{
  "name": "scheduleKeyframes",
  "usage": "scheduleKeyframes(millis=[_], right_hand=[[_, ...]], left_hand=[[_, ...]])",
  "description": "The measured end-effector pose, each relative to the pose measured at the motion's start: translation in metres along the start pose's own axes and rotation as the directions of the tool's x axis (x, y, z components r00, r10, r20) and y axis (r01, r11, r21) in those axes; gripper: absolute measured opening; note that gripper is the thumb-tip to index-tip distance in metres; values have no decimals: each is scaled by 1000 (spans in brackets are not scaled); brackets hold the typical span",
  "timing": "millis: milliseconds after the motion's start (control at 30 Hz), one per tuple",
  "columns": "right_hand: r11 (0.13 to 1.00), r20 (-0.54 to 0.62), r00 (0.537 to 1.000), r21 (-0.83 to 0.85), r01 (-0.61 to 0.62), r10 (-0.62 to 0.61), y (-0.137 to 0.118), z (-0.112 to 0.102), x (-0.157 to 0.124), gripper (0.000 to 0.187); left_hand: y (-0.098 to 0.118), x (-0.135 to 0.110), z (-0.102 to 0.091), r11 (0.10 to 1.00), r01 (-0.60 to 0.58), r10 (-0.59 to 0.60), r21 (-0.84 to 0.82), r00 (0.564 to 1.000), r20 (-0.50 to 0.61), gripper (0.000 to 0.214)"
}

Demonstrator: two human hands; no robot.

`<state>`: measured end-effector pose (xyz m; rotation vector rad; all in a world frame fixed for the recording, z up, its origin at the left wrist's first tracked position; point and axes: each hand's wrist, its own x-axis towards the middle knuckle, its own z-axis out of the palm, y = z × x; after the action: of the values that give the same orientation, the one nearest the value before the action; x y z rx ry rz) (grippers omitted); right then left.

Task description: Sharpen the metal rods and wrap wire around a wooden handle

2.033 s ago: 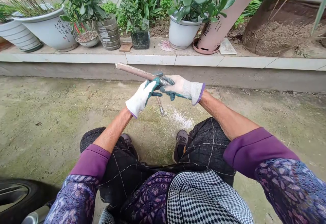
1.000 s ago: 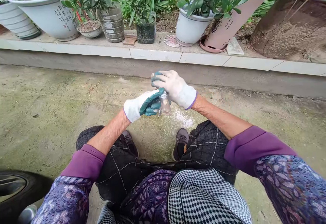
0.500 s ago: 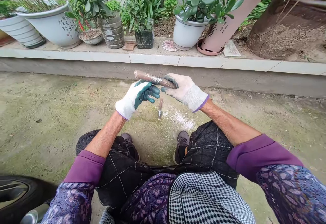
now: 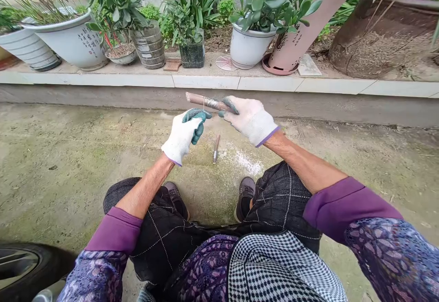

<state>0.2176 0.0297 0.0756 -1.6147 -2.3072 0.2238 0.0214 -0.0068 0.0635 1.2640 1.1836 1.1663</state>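
In the head view my right hand (image 4: 247, 116), in a white glove with green-coated fingertips, grips the right end of a brown stick (image 4: 195, 98). Silvery wire (image 4: 211, 102) is wound around the stick's middle. From the left side of this winding a thin loose strand (image 4: 203, 105) runs down to my left hand (image 4: 188, 130), which wears a matching glove. Its thumb and fingers are pinched together on the strand, just under the stick. On the ground below lies a second, similar stick (image 4: 216, 148) with a silvery band near its lower end.
White crumbs (image 4: 248, 162) are scattered on the concrete ground between my feet (image 4: 246, 187). Ahead runs a tiled ledge (image 4: 206, 82) with several potted plants, among them a white pot (image 4: 252, 48). A wheel (image 4: 30, 265) stands at the lower left.
My left hand has gone from loosely spread fingers beside the stick to a pinch on the thin strand beneath it. The stick has shifted slightly right within view.
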Motion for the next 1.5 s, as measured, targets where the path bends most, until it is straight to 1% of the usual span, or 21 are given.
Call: scheduleKeyframes(millis=[67,167,233,300,333,400,467,567,633,700,767,833,867,900,933,1033,1200,1300,1400,1467,1500], right_hand=[[985,23,1000,-175,0,4,-6,0,1,37],[974,52,998,-222,31,-20,-9,4,6,38],[991,86,996,-128,28,-17,-6,7,10,34],[995,144,990,95,-29,15,-3,8,13,30],[967,184,983,242,-76,31,-1,8,14,30],[838,279,960,515,-178,33,0,7,12,30],[682,350,937,690,-243,-21,1,5,7,31],[512,380,911,820,-253,-159,5,2,-3,38],[469,419,868,843,-263,-266,12,-1,-9,44],[518,515,777,804,-293,-361,20,-4,-14,47],[630,634,663,714,-305,-399,28,-5,-18,45],[765,740,573,581,-280,-352,33,-2,-23,37],[835,776,555,496,-239,-302,34,2,-25,32],[904,791,564,392,-171,-237,34,7,-26,26],[957,784,597,276,-86,-172,33,13,-27,21],[995,672,738,-12,103,-68,31,29,-26,18],[964,476,879,-249,97,35,36,32,-11,36],[960,357,933,-276,54,50,40,31,-1,42],[968,260,964,-249,7,60,39,31,10,43],[987,202,977,-159,-39,71,37,29,16,39],[995,190,978,-60,-77,88,36,27,18,37]], left_hand=[[-1,0,1,1000,13,-13,-4,1000,-6,19],[-5,0,1,999,28,-28,-22,1000,10,19],[-9,1,-1,999,47,-46,-24,999,27,20],[-13,4,-5,998,63,-63,-15,997,40,20],[-15,5,-8,998,67,-66,-9,997,47,20],[-19,8,-13,998,70,-70,6,995,75,22],[-21,8,-18,997,70,-72,19,990,118,23],[-22,5,-20,997,60,-67,47,982,177,19],[-22,3,-19,992,61,-82,110,978,193,12],[-23,1,-18,976,65,-115,208,965,235,11],[-27,2,-16,950,41,-146,311,935,323,11],[-34,3,-14,921,-2,-166,390,903,396,14],[-38,3,-12,907,-5,-180,420,898,401,13],[-43,4,-10,897,9,-200,443,900,387,12],[-48,4,-7,889,35,-221,456,906,361,10],[-58,4,-1,882,115,-271,457,917,293,7],[-59,8,5,899,186,-293,395,928,230,6],[-56,9,9,928,262,-317,264,929,192,10],[-54,7,13,960,253,-270,116,948,169,11],[-52,5,13,974,223,-227,47,961,156,11],[-51,5,12,977,213,-214,21,965,151,12]])
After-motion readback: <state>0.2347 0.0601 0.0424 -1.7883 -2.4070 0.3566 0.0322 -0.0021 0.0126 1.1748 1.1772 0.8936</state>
